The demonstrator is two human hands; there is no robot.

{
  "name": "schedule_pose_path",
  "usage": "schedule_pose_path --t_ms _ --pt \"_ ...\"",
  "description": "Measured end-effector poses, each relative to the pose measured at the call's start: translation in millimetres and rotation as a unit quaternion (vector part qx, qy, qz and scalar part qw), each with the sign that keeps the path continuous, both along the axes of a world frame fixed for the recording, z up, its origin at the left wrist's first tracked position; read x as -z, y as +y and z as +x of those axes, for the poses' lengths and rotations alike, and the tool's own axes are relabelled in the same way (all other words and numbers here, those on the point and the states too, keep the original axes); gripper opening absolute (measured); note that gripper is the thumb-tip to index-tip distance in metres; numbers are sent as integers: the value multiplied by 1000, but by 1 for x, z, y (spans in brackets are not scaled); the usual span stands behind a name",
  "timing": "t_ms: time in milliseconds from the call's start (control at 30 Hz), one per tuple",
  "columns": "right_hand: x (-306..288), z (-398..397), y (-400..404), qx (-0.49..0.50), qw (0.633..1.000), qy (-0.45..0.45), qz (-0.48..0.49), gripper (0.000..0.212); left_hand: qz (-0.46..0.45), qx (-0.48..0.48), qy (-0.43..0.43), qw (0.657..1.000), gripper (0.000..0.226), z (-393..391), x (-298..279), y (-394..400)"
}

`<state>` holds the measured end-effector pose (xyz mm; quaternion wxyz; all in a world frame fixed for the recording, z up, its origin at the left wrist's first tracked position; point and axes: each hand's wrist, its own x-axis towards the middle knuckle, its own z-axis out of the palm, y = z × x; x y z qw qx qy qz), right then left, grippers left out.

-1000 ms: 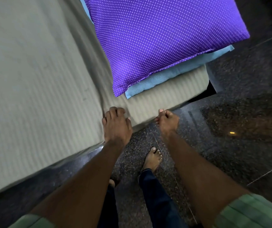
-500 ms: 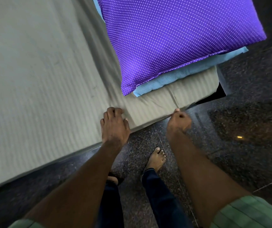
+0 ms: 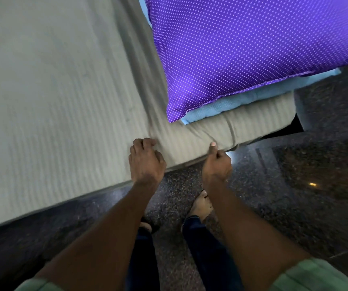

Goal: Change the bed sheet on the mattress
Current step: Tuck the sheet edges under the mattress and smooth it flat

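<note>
Hands at mattress (image 3: 42,91) edge, left hand (image 3: 146,162) and right hand (image 3: 217,164) both gripping grey sheet (image 3: 189,141)

Short pale green sleeves (image 3: 316,276) end above the elbows, forearms bare; dark blue trousers (image 3: 206,248) reach the ankles; the feet (image 3: 200,204) are bare.

You stand on a dark speckled granite floor (image 3: 295,206), polished enough to mirror a small amber light (image 3: 312,184) and a pale glare (image 3: 230,154) near the bed's edge; thin joint lines (image 3: 345,252) cross the slabs.
</note>
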<state>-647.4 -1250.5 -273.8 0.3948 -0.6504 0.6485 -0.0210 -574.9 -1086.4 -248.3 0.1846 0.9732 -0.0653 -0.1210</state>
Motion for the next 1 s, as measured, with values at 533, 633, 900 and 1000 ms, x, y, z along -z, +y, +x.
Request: schedule_pose_path --t_ms 533,633,900,1000 --pt "14 -24 -55 62 957 -139 246 47 48 -66 19 996 42 -45 9 -56" --pt "9 -15 -31 67 954 -202 213 43 17 -101 19 995 37 -45 8 -60" --pt "3 -23 -37 1 980 -176 89 44 16 -125 8 992 40 -47 10 -53" --pt "11 -24 -44 16 982 -164 97 47 17 -98 9 995 42 -49 10 -44"
